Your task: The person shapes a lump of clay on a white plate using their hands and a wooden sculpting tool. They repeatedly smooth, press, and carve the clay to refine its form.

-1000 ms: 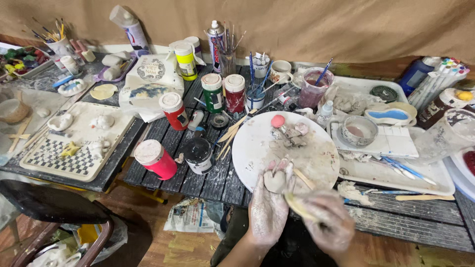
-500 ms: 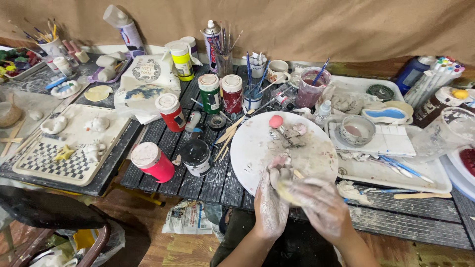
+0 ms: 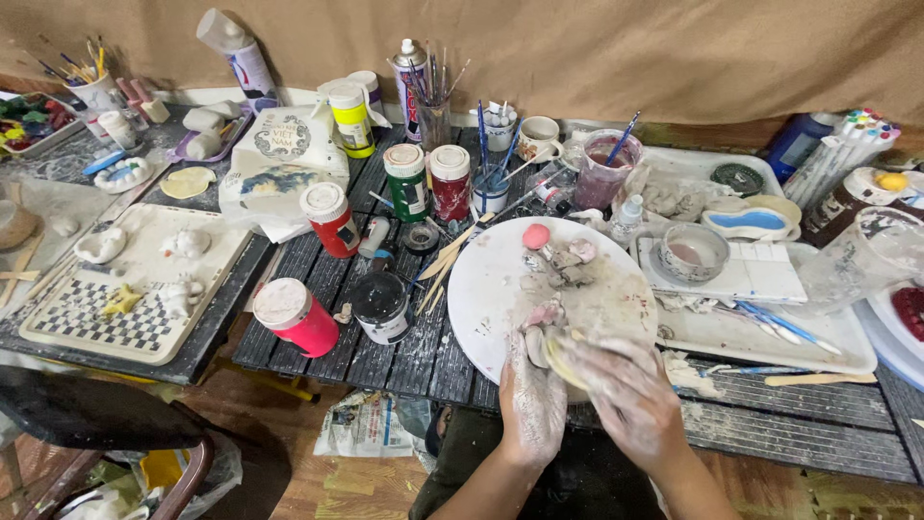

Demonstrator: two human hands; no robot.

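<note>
left hand (image 3: 532, 403) fingers curled under clay disc (image 3: 561, 358) | right hand (image 3: 626, 393) closed over disc from 3 o'clock | disc at 6 o'clock rim of white board (image 3: 500, 279) | pink blob (image 3: 536, 236) at board's 12 | black jar (image 3: 381, 306), red jar (image 3: 296, 316) at 9

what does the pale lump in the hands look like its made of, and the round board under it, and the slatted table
Pale lump: probably soft clay, matte cream, pressed flat between the left hand and right hand, both coated in whitish residue.
Round board: hard to tell, perhaps coated wood or plastic; smooth white face with grey smears.
Slatted table: likely painted wood, dark slats with gaps, scuffed and paint-marked.
</note>
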